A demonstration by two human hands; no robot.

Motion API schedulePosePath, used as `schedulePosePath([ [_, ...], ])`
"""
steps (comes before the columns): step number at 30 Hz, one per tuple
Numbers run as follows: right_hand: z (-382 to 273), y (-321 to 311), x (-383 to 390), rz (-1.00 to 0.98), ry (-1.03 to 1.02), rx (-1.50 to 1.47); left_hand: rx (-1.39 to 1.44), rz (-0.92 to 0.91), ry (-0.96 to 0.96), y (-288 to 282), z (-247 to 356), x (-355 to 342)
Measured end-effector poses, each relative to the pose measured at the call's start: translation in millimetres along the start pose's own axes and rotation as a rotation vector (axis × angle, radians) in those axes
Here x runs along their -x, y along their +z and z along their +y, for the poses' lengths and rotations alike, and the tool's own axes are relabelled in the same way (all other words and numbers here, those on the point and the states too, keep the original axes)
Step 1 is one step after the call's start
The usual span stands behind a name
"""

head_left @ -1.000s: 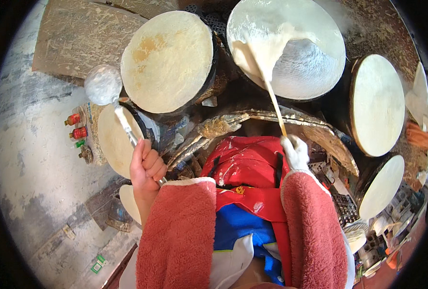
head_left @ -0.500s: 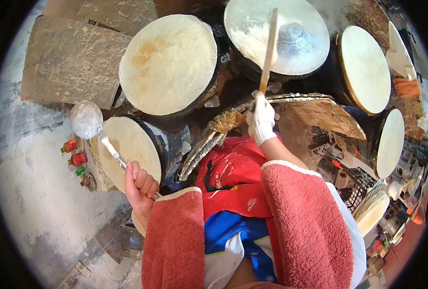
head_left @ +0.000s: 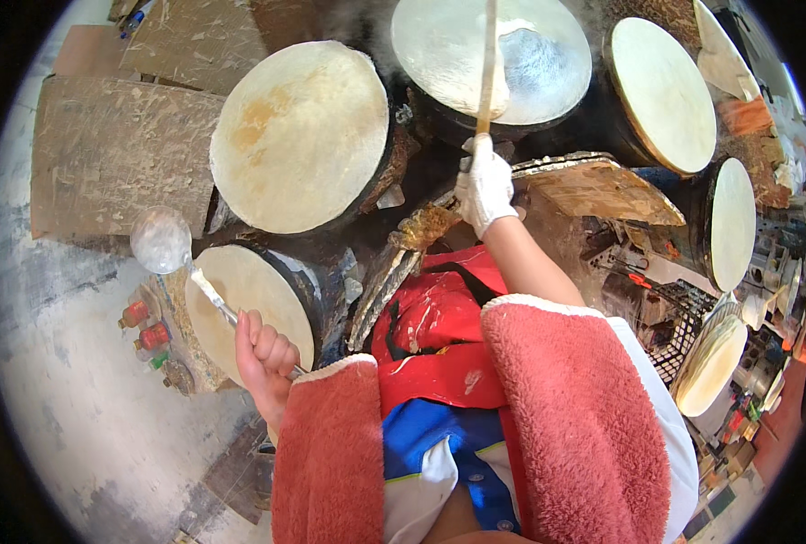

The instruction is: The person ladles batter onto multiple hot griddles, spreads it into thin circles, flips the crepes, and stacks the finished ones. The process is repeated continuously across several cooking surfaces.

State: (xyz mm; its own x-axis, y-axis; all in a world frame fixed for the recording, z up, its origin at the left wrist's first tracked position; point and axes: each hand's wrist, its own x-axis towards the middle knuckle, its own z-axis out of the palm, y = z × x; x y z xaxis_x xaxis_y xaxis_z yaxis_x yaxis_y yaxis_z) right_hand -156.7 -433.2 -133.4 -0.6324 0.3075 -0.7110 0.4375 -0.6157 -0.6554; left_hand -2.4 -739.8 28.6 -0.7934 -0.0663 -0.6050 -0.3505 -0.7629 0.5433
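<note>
**Wooden stick (head_left: 487,72) in right hand (head_left: 487,186), laid along near–far line over far-middle griddle (head_left: 543,68)**

Round griddles in an arc around the person. Far-middle one: milky batter (head_left: 439,63) on the left, shiny grey-blue patch on the right, haze close by. Far-left griddle (head_left: 301,136): cream layer, tan blotch. Far-right griddle (head_left: 664,95), near-right griddle (head_left: 732,225), near-left griddle (head_left: 244,308): all pale-topped, plain.

Scuffed brown board (head_left: 122,159) at far left, beside far-left griddle. Red apron (head_left: 439,376) at near middle, white splashes on it. Black mesh crate (head_left: 673,340) at right; stack of pale rounds (head_left: 713,367) just right of it.

Key relation: far-middle griddle lies straight out from the right hand, on the far side of it. Stick's long axis runs near to far, almost in line with that direction, crossing the griddle around its middle. Far tip cut off; contact with the surface, cannot tell. Right hand clearly nearer; left hand (head_left: 267,358) well apart, near side, left.

Ladle (head_left: 161,240): bare left hand has fingers wrapped round its handle. Bowl far-left of that hand, just outside near-left griddle's edge. Contents unclear.

Right hand: white glove, fingers curled round stick's near end.

Smallest: red bottles (head_left: 152,336) at left, beside near-left griddle.
</note>
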Motion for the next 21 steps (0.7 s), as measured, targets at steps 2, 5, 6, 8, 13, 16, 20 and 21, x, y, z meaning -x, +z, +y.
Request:
schedulePosePath([
  [2, -15.8, -9.2, 2.1, 0.042, 0.043, -0.06, 0.017, -0.037, -0.016, -1.8, 1.1, -4.1],
  [5, -24.7, -5.4, 6.4, 0.095, 0.014, -0.161, 0.047, -0.1, -0.032, -0.1, 0.5, -6.1],
  [6, -23.4, -3.2, 7.5, 0.116, -0.022, -0.205, 0.043, -0.108, -0.032, 1.8, -0.1, -5.9],
  [8, -10.2, -0.9, 12.8, -0.01, 0.02, -0.118, 0.045, -0.097, -0.04, 7.4, -1.9, -5.7],
  [13, 0.9, -58.0, 20.0, -0.093, 0.097, 0.255, 0.069, -0.127, -0.08, 27.7, -9.4, -8.8],
  [16, -34.2, -94.4, 10.1, -0.082, 0.078, 0.205, 0.098, -0.047, -0.112, 41.4, -16.9, -12.5],
  [20, -82.4, -96.9, -6.9, -0.045, 0.101, 0.144, 0.043, -0.11, -0.122, 58.0, -29.3, -15.3],
  [21, -83.4, -92.6, -7.7, -0.026, 0.055, 0.118, 0.031, -0.123, -0.126, 61.6, -32.5, -15.5],
])
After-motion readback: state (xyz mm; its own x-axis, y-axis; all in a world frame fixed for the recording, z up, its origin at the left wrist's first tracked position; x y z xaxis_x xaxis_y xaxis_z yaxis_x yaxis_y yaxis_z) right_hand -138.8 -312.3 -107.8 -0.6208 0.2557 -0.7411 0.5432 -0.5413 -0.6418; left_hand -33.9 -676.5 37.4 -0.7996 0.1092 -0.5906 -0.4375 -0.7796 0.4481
